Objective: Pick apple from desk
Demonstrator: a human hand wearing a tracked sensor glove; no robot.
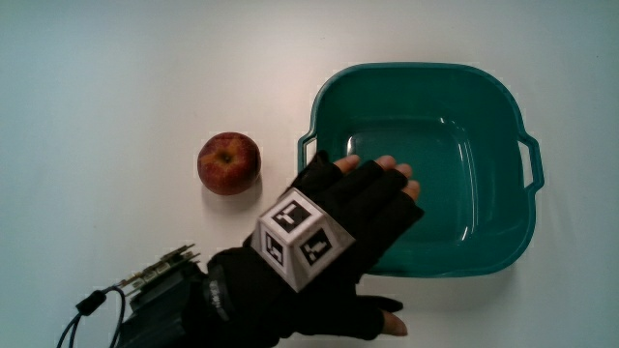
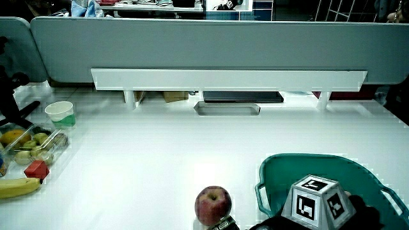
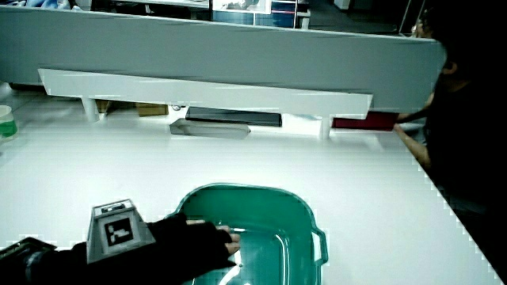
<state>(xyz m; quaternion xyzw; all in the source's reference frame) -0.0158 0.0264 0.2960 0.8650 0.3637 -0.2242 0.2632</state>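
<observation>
A red apple [image 1: 229,162] lies on the white desk beside the teal basin [image 1: 503,106]; it also shows in a side view [image 2: 213,204]. The gloved hand [image 1: 363,198] hovers over the basin's corner nearest the apple, palm down, with the patterned cube [image 1: 295,237] on its back. Its fingers [image 1: 382,172] lie flat and loosely together, holding nothing. In both side views the cube [image 2: 313,199] [image 3: 117,229] and the glove [image 3: 194,241] show above the basin's rim [image 2: 271,176] [image 3: 305,218]. The apple is hidden from the side view that shows the hand's fingers.
A wired device [image 1: 160,275] is strapped to the forearm. At the table's edge, a side view shows a tray of fruit [image 2: 29,145], a banana [image 2: 19,186], a small red block [image 2: 36,169] and a green-and-white cup [image 2: 61,114]. A low partition [image 2: 204,48] bounds the table.
</observation>
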